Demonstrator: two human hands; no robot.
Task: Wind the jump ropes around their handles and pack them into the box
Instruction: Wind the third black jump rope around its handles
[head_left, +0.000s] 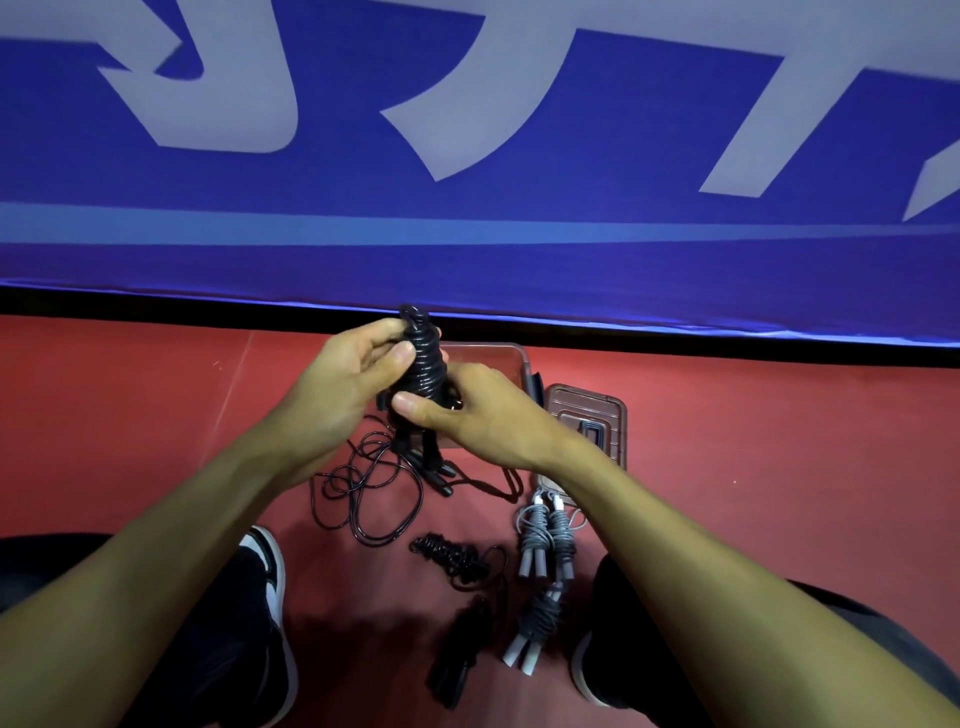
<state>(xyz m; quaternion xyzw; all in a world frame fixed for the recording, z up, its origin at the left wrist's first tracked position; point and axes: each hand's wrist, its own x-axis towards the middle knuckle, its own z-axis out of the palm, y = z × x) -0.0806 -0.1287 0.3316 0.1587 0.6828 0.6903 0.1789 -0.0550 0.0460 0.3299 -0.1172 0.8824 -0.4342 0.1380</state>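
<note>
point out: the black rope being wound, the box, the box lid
black rope being wound (427, 358), head view, on the coiled middle between both hands.
box (511, 358), head view, on its far right rim.
box lid (589, 410), head view, on its ribbed top.

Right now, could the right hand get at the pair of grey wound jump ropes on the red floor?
Probably yes, once freed: the right hand grips the black coiled rope, but the grey wound jump ropes lie uncovered just below its forearm.

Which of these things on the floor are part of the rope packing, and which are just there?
Part of the job:
black wound rope in both hands
loose black rope
grey wound ropes
clear box
box lid

Just there:
blue banner
shoe
</note>
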